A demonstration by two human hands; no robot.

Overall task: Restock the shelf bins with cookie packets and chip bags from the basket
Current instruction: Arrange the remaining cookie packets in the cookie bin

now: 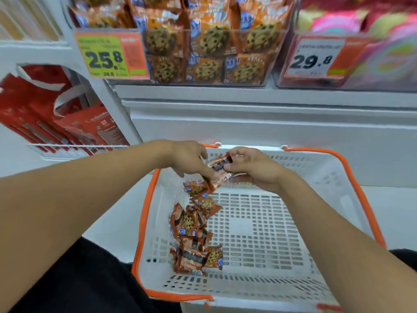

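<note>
Cookie packets (220, 170) are pinched between left hand (188, 158) & right hand (252, 169) over the basket (338, 199) – both clamped on them. Approx a dozen packets (194, 233) are left inside; no chip bags are seen. The cookie bin (203, 53) above is nearly filled – restocking is judged mostly done.

The basket (352, 177) sits at 6 o'clock, below and in front of the shelf (248, 93). A pile of packets (194, 236) lies in the basket along its 9 o'clock side. Both hands meet over the 12 o'clock end: left hand (187, 158) at 11, right hand (255, 170) at 1, with packets between them. On the shelf at 12 stands the cookie bin (209, 53); another bin (361, 48) is at 2. Bags (67, 125) hang at 10.
</note>
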